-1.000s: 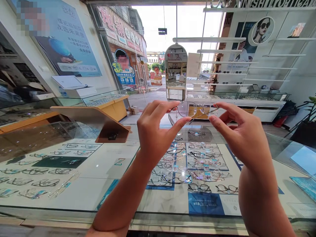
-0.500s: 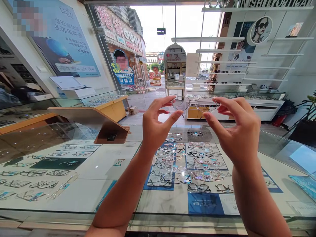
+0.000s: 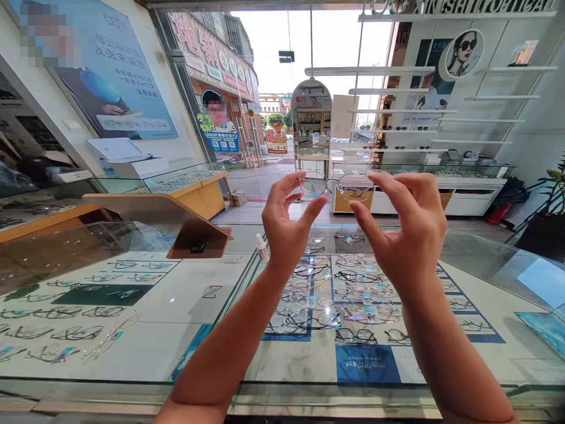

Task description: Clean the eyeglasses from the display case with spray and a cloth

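A pair of thin-rimmed eyeglasses (image 3: 315,186) is held up in front of me, above the far side of the glass counter. My left hand (image 3: 286,222) grips its left side between fingers and thumb. On the right side, the fingers of my right hand (image 3: 408,232) are at the frame's edge, thumb below the lens. The temples are mostly hidden. Beneath my hands, several rows of eyeglasses (image 3: 359,277) lie in the display counter (image 3: 300,365). A small white bottle (image 3: 262,248) stands just left of my left wrist.
A brown stand with a tilted panel (image 3: 154,218) is on the counter to the left. More frames (image 3: 77,333) lie under the glass there. Farther back are an arched mirror (image 3: 312,126), white wall shelves (image 3: 392,70) and a plant (image 3: 547,200) at right.
Both hands have come slightly closer together, the right one moving left. The eyeglasses have shifted a little left and turned slightly. The white bottle, hidden before, now shows beside my left wrist.
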Available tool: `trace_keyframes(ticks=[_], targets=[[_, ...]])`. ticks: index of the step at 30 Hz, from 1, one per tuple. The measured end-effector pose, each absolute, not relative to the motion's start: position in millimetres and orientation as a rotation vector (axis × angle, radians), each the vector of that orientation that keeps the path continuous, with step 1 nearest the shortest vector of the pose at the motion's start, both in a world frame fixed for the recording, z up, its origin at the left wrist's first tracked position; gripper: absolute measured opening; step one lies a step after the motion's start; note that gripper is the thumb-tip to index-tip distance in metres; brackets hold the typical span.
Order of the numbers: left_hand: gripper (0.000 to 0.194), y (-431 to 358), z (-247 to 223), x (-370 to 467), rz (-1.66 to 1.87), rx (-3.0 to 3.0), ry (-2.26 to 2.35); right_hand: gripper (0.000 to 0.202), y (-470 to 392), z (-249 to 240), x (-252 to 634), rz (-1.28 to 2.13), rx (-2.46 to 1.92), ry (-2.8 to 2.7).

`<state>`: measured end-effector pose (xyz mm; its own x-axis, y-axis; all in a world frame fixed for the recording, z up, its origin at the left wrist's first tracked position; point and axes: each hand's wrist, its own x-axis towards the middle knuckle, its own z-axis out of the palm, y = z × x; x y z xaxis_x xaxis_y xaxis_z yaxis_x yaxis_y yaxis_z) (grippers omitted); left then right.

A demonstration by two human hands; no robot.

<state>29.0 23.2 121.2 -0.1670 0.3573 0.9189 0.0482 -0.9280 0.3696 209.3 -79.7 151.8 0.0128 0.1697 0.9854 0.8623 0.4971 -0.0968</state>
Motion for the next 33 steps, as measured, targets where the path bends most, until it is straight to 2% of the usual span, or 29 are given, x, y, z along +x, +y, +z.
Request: trace_keyframes(ticks=[10,16,20,26,33], targets=[[0.057,23.1,120.9,29.4,2.229,1.793,0.421,0.038,-65.0,145.2,202.9,-0.642,-0.842,-1.477],[0.060,21.5,120.3,30.5,2.434,1.847,0.426,0.028,-60.0,147.5,208.0,-0.171,-0.822,-1.378],[0.059,15.9,120.1,32.5,2.465,1.883,0.503,0.027,-56.2,147.5,213.5,0.015,-0.807,-1.334],[0.058,14.3,120.1,33.4,2.526,1.933,0.548,0.029,-57.5,148.0,214.7,0.080,-0.810,-1.330],[0.065,19.4,117.4,32.5,2.381,1.860,0.474,0.027,-58.3,148.8,216.9,0.081,-0.813,-1.368]])
